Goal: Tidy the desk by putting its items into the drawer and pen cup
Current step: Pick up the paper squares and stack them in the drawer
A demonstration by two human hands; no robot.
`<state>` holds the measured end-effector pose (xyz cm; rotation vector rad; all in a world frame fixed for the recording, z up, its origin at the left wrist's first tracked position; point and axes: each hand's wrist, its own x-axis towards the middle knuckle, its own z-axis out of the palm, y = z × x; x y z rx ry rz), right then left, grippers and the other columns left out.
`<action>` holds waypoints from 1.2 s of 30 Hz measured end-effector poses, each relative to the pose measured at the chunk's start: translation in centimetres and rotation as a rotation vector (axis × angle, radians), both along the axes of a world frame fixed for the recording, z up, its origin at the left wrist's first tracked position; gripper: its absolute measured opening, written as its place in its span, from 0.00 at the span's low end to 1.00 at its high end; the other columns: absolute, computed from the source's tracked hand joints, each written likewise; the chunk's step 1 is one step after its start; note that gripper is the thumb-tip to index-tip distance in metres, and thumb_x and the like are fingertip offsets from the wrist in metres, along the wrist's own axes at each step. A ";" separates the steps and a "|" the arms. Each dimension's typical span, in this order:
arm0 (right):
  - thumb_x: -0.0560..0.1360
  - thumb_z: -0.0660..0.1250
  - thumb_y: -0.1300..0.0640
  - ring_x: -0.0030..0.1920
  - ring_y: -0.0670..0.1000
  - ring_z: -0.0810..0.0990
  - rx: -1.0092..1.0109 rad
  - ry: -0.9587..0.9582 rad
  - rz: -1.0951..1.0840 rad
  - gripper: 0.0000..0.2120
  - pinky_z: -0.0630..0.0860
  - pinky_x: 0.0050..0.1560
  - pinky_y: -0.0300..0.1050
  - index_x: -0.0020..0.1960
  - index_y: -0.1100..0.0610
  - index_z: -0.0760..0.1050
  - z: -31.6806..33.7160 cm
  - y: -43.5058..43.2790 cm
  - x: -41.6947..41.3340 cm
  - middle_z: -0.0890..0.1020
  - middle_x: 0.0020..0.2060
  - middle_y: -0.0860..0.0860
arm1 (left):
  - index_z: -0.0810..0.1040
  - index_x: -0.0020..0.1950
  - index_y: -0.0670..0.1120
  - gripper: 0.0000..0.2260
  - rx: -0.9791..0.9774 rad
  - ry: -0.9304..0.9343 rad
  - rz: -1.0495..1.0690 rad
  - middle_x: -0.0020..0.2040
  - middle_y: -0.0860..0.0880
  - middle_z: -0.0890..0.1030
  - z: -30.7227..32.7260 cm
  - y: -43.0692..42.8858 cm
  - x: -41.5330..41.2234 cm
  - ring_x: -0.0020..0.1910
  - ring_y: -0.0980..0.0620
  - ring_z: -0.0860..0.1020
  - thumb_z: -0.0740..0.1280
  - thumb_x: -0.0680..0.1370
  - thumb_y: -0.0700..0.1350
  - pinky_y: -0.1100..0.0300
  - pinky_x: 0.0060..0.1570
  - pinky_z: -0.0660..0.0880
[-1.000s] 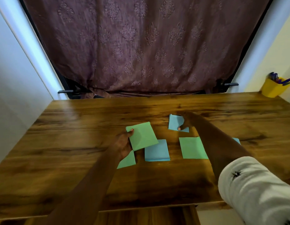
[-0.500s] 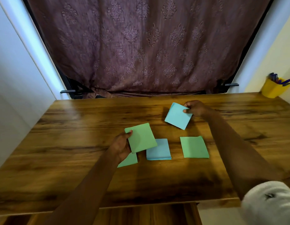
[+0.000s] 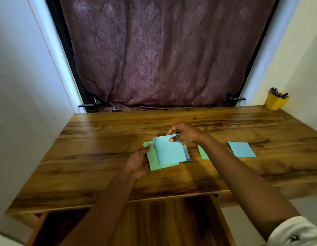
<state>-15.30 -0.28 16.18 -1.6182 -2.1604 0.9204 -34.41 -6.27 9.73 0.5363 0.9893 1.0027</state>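
You're holding a blue pad of sticky notes (image 3: pixel 170 150) in your right hand (image 3: pixel 185 134), thumb and fingers (image 3: pixel 173 139) pinching its far top corner, and it's lying over the green pad (image 3: pixel 155 163) that your left hand (image 3: pixel 139 161) is gripping by its left edge, thumb (image 3: pixel 148 147) pressing on top. Both pads are sitting stacked a bit off square, around the middle of the wooden table (image 3: pixel 100 148); I can't tell whether they're resting on it or hovering just above. Another blue pad (image 3: pixel 187 155) is peeking out from under the stack on its right side, lying flat on the wood.

Moving right, a green pad (image 3: pixel 203 153) is lying mostly hidden behind your right forearm, and past that one more blue pad (image 3: pixel 241 149) is lying flat on its own, well apart from the stack. No writing or labels that I can read on any of them, all looking blank.

The yellow pen cup (image 3: pixel 274 102) is standing in the far right corner of the table against the wall, with some blue and purple pens (image 3: pixel 279 94) sticking out of it. The drawer (image 3: pixel 171 222) is sitting pulled open right below the table's near edge, under your arms. A maroon patterned curtain (image 3: pixel 163 50) is hanging behind the table, and a white sleeve (image 3: pixel 296 233) is showing on your right arm.
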 end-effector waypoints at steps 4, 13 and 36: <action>0.70 0.73 0.60 0.52 0.52 0.80 0.086 0.062 -0.048 0.11 0.76 0.48 0.45 0.52 0.56 0.81 -1.0 -2.4 -2.1 0.83 0.52 0.52 | 0.76 0.58 0.42 0.11 0.043 -0.001 -0.021 0.51 0.43 0.82 0.6 -1.9 -1.2 0.48 0.46 0.81 0.62 0.80 0.45 0.49 0.46 0.78; 0.71 0.73 0.58 0.53 0.51 0.77 0.272 -0.025 -0.006 0.16 0.71 0.46 0.40 0.58 0.57 0.80 -1.3 -7.0 -5.6 0.80 0.55 0.52 | 0.75 0.60 0.42 0.15 0.114 -0.002 -0.048 0.51 0.42 0.83 0.4 -5.3 -2.9 0.49 0.43 0.81 0.61 0.79 0.51 0.48 0.49 0.78; 0.79 0.62 0.56 0.60 0.52 0.76 0.147 0.478 -0.500 0.18 0.79 0.53 0.47 0.68 0.55 0.71 -10.3 -22.4 -12.8 0.77 0.62 0.53 | 0.74 0.62 0.40 0.14 0.055 0.269 0.364 0.56 0.40 0.78 -3.4 -18.5 -6.6 0.47 0.45 0.78 0.64 0.77 0.36 0.54 0.39 0.78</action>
